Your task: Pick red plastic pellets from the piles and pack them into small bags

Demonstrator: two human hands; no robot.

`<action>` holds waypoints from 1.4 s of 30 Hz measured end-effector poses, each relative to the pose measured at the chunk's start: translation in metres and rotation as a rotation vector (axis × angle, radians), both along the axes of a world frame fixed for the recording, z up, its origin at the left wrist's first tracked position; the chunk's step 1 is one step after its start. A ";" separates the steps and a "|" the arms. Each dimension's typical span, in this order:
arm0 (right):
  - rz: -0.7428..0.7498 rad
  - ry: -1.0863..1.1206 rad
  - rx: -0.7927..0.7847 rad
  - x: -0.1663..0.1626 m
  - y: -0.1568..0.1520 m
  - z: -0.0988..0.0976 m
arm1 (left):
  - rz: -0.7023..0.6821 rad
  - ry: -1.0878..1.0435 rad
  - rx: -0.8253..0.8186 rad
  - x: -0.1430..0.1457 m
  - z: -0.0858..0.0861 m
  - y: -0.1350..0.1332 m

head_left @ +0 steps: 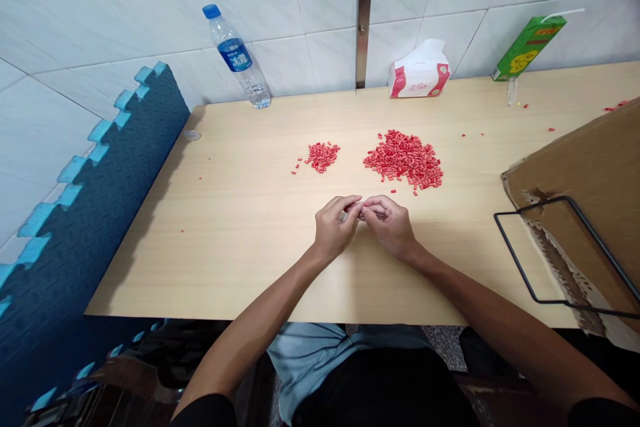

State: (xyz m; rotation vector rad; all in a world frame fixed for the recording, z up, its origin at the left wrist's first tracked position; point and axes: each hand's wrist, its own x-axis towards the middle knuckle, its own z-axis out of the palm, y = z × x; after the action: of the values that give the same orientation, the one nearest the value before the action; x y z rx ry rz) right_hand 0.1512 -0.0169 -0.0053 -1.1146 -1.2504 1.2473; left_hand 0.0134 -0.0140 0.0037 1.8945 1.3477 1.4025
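My left hand (336, 225) and my right hand (390, 221) meet over the table in front of me. Both are closed, with thumbs and forefingers pinched together fingertip to fingertip. Whatever lies between the fingertips is too small and too covered to make out. Just beyond my right hand spreads a large heap of short red tube-like pieces (405, 159). A smaller heap of the same red pieces (323, 157) lies beyond my left hand. A few single pieces lie loose at the edges of both heaps.
Along the tiled wall stand a water bottle (240, 63), a tissue pack (419, 73) and a green drink carton (529, 48) with a straw. A cardboard box (590, 193) with a black wire frame (523, 267) takes up the right side. Blue foam matting (100, 200) borders the table's (225, 213) left edge.
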 end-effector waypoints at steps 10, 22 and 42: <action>-0.051 -0.112 0.052 -0.001 -0.004 0.002 | 0.028 0.067 0.092 0.000 -0.004 -0.001; -0.083 -0.148 0.056 -0.001 -0.004 0.002 | -0.009 0.041 0.088 0.000 -0.005 -0.001; -0.076 -0.128 0.050 -0.001 -0.004 -0.001 | -0.044 0.006 0.072 0.000 -0.006 0.000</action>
State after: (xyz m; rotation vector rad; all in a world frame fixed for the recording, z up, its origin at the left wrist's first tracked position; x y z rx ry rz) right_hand 0.1503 -0.0206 -0.0062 -1.2102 -1.3146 1.0963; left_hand 0.0132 -0.0138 -0.0021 1.9637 1.2667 1.4430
